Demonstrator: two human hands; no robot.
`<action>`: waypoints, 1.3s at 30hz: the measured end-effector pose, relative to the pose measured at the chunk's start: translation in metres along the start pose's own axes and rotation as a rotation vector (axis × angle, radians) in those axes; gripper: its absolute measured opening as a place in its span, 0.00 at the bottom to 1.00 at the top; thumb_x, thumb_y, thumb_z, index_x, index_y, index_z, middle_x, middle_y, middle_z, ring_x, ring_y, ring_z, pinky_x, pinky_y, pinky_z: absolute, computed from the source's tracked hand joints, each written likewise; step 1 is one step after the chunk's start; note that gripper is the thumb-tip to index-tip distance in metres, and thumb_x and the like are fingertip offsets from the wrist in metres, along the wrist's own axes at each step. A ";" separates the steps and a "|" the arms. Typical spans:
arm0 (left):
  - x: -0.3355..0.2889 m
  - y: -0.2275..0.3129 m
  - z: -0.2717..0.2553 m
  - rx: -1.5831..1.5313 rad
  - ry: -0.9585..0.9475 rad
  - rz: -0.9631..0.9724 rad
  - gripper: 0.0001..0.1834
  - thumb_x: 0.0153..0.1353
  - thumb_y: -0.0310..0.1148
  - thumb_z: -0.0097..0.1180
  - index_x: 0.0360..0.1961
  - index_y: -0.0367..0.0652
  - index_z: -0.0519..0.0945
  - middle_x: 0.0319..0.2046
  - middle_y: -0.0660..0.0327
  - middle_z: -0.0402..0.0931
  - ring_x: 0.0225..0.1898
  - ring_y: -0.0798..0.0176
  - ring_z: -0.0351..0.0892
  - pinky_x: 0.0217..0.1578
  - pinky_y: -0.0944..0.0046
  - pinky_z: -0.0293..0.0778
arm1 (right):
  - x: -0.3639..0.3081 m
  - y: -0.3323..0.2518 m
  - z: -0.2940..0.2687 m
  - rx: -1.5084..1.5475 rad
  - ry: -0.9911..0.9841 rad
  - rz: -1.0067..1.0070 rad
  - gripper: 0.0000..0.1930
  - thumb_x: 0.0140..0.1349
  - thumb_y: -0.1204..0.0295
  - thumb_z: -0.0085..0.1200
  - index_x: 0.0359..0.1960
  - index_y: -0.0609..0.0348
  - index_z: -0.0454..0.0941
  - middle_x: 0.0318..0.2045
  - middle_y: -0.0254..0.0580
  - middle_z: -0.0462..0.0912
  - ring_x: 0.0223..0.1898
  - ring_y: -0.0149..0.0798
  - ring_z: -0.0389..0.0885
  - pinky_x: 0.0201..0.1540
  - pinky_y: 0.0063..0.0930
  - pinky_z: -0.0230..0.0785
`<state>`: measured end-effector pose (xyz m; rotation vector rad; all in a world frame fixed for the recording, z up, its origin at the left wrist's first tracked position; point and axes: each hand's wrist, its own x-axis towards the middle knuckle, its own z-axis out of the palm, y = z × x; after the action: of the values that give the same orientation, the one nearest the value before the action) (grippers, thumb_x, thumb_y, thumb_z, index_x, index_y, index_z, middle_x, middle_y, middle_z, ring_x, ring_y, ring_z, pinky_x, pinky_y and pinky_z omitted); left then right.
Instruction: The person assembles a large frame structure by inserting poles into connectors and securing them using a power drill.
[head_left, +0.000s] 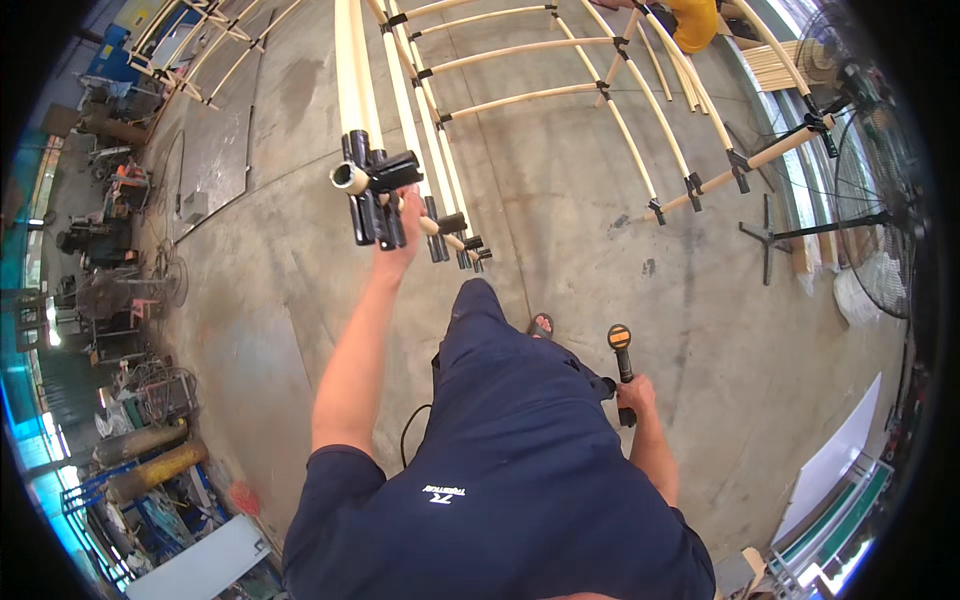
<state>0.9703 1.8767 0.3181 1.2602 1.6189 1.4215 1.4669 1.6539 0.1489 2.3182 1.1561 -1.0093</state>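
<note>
My left hand point(405, 228) is closed around a cream pipe next to a cluster of black pipe joints point(378, 195), at the near end of a pipe frame. One open pipe end point(348, 178) sticks out of this cluster. Long cream pipes point(352, 75) run away from it toward the far edge. Down at my right side, my right hand point(637, 396) grips a black handheld power driver point(622, 362) with an orange-and-black end. The driver is held apart from the frame. Its tip and the fingers' far side cannot be made out.
The frame's curved cross pipes point(530, 100) spread to the far right. A person in a yellow top point(695, 25) is beyond them. A stand fan point(870, 220) stands at right. Machines and gas cylinders point(155, 470) line the left, and a white panel point(830, 455) leans at near right.
</note>
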 end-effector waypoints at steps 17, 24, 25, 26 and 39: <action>-0.039 -0.170 -0.176 0.223 -0.534 -0.354 0.30 0.63 0.41 0.63 0.62 0.37 0.73 0.45 0.50 0.79 0.45 0.52 0.79 0.47 0.55 0.75 | -0.135 -0.139 0.160 0.411 -0.120 0.397 0.16 0.48 0.67 0.65 0.32 0.70 0.84 0.27 0.49 0.86 0.32 0.44 0.87 0.34 0.40 0.75; -0.043 -0.319 -0.324 0.604 -0.624 -0.694 0.33 0.65 0.51 0.60 0.60 0.34 0.75 0.45 0.43 0.83 0.46 0.51 0.84 0.47 0.56 0.78 | -0.141 -0.243 0.161 0.197 -0.108 0.143 0.15 0.50 0.65 0.65 0.31 0.66 0.84 0.27 0.53 0.86 0.32 0.48 0.87 0.38 0.40 0.77; -0.039 -0.338 -0.344 0.689 -0.605 -0.702 0.32 0.65 0.51 0.59 0.60 0.35 0.76 0.45 0.43 0.83 0.46 0.51 0.84 0.47 0.56 0.78 | -0.128 -0.254 0.162 0.196 -0.115 0.133 0.15 0.50 0.65 0.65 0.31 0.66 0.84 0.27 0.53 0.86 0.32 0.48 0.87 0.38 0.40 0.77; -0.021 -0.332 -0.349 0.703 -0.614 -0.686 0.32 0.65 0.51 0.59 0.60 0.35 0.76 0.45 0.43 0.83 0.46 0.51 0.84 0.47 0.56 0.78 | -0.116 -0.266 0.171 0.235 -0.125 0.052 0.16 0.49 0.63 0.65 0.31 0.67 0.83 0.26 0.52 0.86 0.30 0.48 0.87 0.36 0.41 0.77; 0.278 -0.371 -0.421 0.494 -0.770 -0.348 0.17 0.65 0.40 0.60 0.47 0.37 0.82 0.41 0.49 0.84 0.45 0.48 0.83 0.49 0.54 0.76 | -0.134 -0.602 0.140 0.332 -0.102 -0.193 0.13 0.48 0.66 0.61 0.30 0.63 0.79 0.31 0.53 0.84 0.37 0.53 0.84 0.42 0.43 0.75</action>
<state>0.4019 1.9994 0.0851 1.4489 1.5433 0.2455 0.8695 1.8602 0.1505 2.3975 1.2709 -1.4707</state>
